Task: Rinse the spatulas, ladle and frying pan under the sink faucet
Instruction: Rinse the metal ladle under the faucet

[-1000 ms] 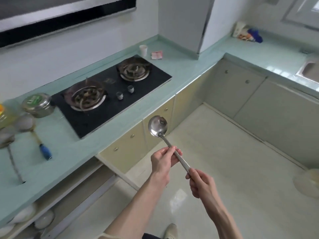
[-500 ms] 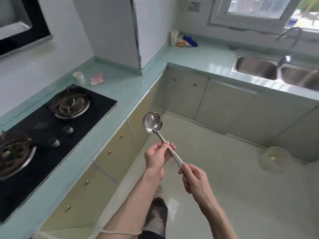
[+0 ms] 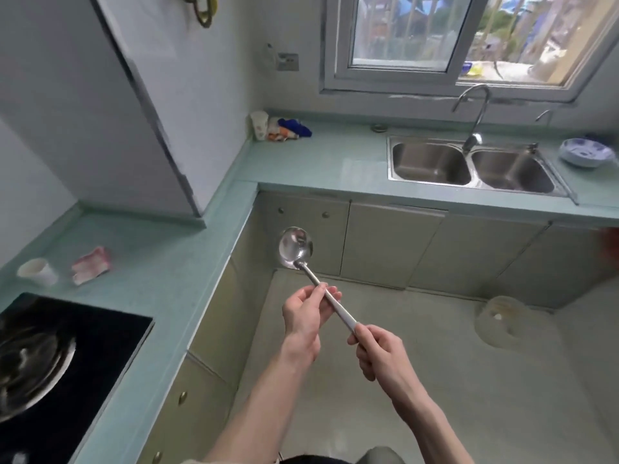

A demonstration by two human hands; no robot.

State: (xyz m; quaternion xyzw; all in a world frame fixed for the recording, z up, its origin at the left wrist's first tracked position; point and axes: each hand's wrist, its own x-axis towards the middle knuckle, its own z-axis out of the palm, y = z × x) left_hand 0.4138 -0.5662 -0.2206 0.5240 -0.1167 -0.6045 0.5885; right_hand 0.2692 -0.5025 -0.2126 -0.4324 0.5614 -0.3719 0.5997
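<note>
A steel ladle [image 3: 296, 247] is held in the air over the floor, bowl up and away from me. My left hand [image 3: 306, 318] pinches the middle of its handle. My right hand [image 3: 380, 351] grips the handle's near end. The double steel sink [image 3: 432, 164] lies ahead at the far right under the window, with a curved faucet [image 3: 474, 110] between its two basins. No water is seen running. The spatulas and the frying pan are out of view.
A gas hob [image 3: 57, 356] sits at the lower left on the green L-shaped counter [image 3: 160, 279]. A paper cup [image 3: 37, 271] and a pink cloth [image 3: 90, 265] lie near it. A blue-patterned bowl [image 3: 584, 152] stands right of the sink. A clear lid [image 3: 505, 324] lies on the floor.
The view has swung right from the hob towards the window and sink. Both hands keep the same hold on the ladle, which has come along with them.
</note>
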